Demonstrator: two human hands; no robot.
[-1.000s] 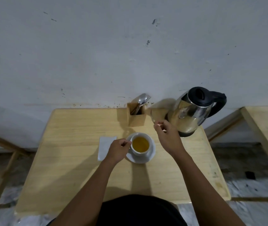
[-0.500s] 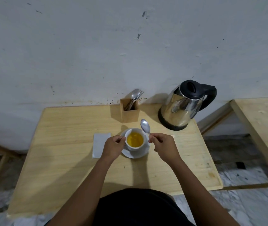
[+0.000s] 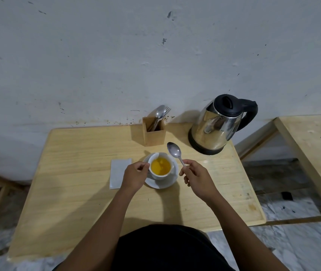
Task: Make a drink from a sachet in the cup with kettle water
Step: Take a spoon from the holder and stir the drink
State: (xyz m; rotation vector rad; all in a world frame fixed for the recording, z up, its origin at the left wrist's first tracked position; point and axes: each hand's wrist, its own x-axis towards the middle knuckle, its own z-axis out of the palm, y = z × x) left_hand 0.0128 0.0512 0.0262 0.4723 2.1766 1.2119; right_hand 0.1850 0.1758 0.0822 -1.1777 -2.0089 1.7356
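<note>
A white cup (image 3: 160, 166) holding orange-yellow liquid stands on a white saucer (image 3: 165, 182) in the middle of the wooden table (image 3: 73, 173). My left hand (image 3: 135, 175) is closed on the cup's left side, where the handle is hidden under the fingers. My right hand (image 3: 196, 178) pinches the handle of a metal spoon (image 3: 174, 150), whose bowl points up and away, just right of and above the cup rim. A steel kettle (image 3: 214, 128) with a black lid and handle stands at the table's back right.
A wooden holder (image 3: 154, 133) with cutlery stands at the back edge by the wall. A white napkin (image 3: 118, 172) lies left of the cup. Another wooden table (image 3: 310, 145) with a white sheet on it is on the right.
My right hand came back from near the holder and kettle with the spoon, toward the cup's right side. The left hand stayed on the cup.
</note>
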